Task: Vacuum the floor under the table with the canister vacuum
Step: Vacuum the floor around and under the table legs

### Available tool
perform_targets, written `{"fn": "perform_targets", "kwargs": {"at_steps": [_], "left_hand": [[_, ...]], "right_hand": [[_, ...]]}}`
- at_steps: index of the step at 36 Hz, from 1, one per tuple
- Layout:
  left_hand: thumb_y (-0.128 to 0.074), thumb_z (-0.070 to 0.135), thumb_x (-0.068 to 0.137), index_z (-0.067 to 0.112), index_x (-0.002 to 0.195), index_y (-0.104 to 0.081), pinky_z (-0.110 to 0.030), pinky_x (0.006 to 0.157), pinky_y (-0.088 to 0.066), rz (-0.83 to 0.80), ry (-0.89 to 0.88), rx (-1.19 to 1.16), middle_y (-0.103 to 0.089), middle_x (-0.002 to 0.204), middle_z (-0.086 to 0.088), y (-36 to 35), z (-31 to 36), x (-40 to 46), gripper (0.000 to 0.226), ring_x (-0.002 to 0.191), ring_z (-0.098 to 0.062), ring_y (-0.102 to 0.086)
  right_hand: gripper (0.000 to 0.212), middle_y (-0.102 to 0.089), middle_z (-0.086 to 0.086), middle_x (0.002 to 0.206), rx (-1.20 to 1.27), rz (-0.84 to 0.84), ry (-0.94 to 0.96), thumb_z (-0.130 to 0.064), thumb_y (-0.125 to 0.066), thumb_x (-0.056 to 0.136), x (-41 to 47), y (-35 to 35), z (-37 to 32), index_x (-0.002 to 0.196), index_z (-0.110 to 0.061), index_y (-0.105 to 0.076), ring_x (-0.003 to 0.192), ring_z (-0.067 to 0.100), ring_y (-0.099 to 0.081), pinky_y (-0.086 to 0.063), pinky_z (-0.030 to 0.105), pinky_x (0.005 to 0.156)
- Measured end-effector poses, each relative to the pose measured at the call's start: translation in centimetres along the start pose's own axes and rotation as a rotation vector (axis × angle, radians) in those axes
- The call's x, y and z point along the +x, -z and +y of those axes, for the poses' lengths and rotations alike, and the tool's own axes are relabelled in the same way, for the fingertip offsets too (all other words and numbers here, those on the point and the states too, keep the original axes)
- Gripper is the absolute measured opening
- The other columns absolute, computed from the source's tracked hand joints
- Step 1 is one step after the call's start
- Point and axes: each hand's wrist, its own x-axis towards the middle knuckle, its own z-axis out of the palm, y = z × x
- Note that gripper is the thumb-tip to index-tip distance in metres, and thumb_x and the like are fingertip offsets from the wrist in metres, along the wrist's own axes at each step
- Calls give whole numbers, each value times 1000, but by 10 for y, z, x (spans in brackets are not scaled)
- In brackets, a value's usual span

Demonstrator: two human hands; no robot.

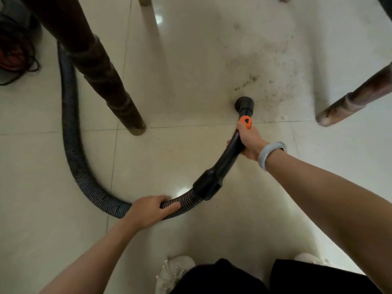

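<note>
Head view: the right hand (250,143) is wrapped round the curved black handle (230,153) just below its orange slider (246,122), and the nozzle (244,105) is down at the floor (169,162), its round mouth sitting at the near edge of a dusty, speckled patch (273,66). The left hand (152,209) curls over the ribbed hose (72,132) close behind the black cuff (206,184), fingers closed round it. From there the hose loops left and runs up behind the dark table leg (106,81) toward the top left corner of the floor, where a dark bulk with red and tangled cord (14,56) lies; whether that is the canister I cannot tell. A second leg (356,100) stands at the right edge, a pale leg (146,3) at the top.

The patch lies between the legs and looks largely unswept. To do this well, I judge: keep the mouth close to the tile, work it in slow overlapping passes away from the body across the grit, and let the left hand feed slack so the hose does not snag on the dark leg
</note>
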Motion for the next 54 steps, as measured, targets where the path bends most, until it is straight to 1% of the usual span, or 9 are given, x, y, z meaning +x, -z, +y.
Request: {"fn": "perform_targets", "kwargs": {"at_steps": [3,7,12,20,25,29,37,47,54], "left_hand": [[-29,72,89,27,109,-59,-28,67,-35,-64,-4,25,-55,83,8,-14,28,-1,57,89,-17,-58],[-16,83,75,23,111,-61,-32,81,-47,-146,16,-186,-67,103,0,-48,54,-5,83,97,-20,-61],[-24,73,81,15,110,-65,-36,90,-48,-182,-10,-387,-68,109,-5,-75,77,-3,76,101,-21,-63],[-36,64,92,16,92,-52,-31,67,-37,-309,-166,-251,-56,85,0,-66,125,23,51,76,-18,-52],[-45,67,87,18,117,-58,-33,87,-45,-129,-207,-41,-57,116,-1,-41,128,49,58,106,-20,-54],[-46,60,89,23,139,-40,-44,104,-37,73,-85,145,-35,145,-7,-24,111,71,63,130,-30,-35],[-57,51,87,33,151,7,-58,113,-16,-7,102,277,23,157,-8,-23,96,93,92,144,-36,17],[-68,46,81,31,149,7,-64,111,-16,48,175,250,23,155,-12,-34,106,105,103,141,-45,18],[-71,40,80,32,149,3,-62,111,-17,41,198,202,22,155,-13,-29,113,105,101,141,-45,17]], "right_hand": [[33,-51,13,105,-11,-9,30,-32,-48,97,-3,8,-6,120,-11,-39,67,25,-62,-54,36,57],[33,-52,10,88,33,-76,40,-30,-54,95,-7,17,-7,118,-11,-42,59,23,-61,-56,34,53],[34,-52,14,79,-8,-166,104,-19,-59,93,-14,17,2,117,-11,-36,49,22,-59,-57,35,51],[26,-46,10,62,-198,-160,203,-13,-54,92,-12,50,-15,107,-15,-34,41,18,-50,-50,29,45],[22,-47,9,62,-281,-225,225,-11,-52,93,-21,76,-24,106,-17,-36,43,18,-51,-51,29,45],[17,-46,9,59,-314,-225,286,-7,-50,92,-31,86,-9,98,-18,-38,43,19,-49,-49,30,44],[27,-48,9,62,-271,-253,140,-10,-51,92,-33,74,37,111,-17,-33,42,18,-52,-50,29,45],[17,-45,9,62,89,223,131,-12,-52,93,-14,149,27,99,-14,-37,37,16,-47,-47,27,41],[19,-44,9,60,89,205,124,-10,-52,92,-21,125,48,93,-17,-35,37,18,-47,-47,28,41]]}}
